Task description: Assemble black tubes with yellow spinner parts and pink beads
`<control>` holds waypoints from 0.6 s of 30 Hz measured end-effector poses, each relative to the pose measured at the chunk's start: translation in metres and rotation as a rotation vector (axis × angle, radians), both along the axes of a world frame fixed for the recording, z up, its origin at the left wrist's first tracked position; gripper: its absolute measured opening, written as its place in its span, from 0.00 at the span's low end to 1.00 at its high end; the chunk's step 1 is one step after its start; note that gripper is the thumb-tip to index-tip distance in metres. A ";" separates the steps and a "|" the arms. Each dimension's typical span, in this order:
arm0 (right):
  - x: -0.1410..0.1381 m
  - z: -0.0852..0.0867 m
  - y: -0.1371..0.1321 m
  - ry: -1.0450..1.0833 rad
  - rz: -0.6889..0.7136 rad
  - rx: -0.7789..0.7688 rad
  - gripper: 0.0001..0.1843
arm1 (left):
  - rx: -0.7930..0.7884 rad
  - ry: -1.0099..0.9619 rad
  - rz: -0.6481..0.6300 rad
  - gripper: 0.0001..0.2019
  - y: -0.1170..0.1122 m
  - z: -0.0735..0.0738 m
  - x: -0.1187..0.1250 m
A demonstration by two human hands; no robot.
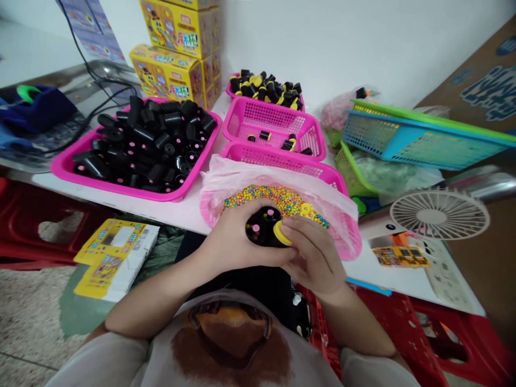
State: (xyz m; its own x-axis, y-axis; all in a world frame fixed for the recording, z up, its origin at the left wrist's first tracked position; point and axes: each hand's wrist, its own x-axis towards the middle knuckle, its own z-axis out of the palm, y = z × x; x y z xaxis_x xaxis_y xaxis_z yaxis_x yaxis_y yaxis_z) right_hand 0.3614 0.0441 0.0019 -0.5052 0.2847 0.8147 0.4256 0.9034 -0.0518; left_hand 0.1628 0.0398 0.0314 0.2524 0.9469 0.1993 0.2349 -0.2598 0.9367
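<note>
My left hand (228, 236) is wrapped round a small bunch of black cups (263, 232), their open tops facing me. Pink dots show inside two of them. With its fingertips, my right hand (316, 255) grips a yellow cap (283, 234) at the right-hand cup of the bunch; whether the cap is fully seated I cannot tell. Both hands are over the near edge of a pink basket (352, 244) lined with a clear plastic bag. Colourful little beads (258, 194) fill it, and a loose yellow cap (306, 209) lies on them.
To the left, a large pink tray (177, 192) is heaped with black cups. Behind the beads, a pink basket (237, 121) holds a few capped cups, and another (231, 91) holds many. Yellow boxes (169, 70) are stacked at the back. A fan (439, 214) stands right.
</note>
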 end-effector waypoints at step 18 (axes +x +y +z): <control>-0.008 -0.012 0.000 0.211 -0.020 -0.229 0.28 | -0.058 -0.131 0.008 0.22 0.005 -0.005 0.003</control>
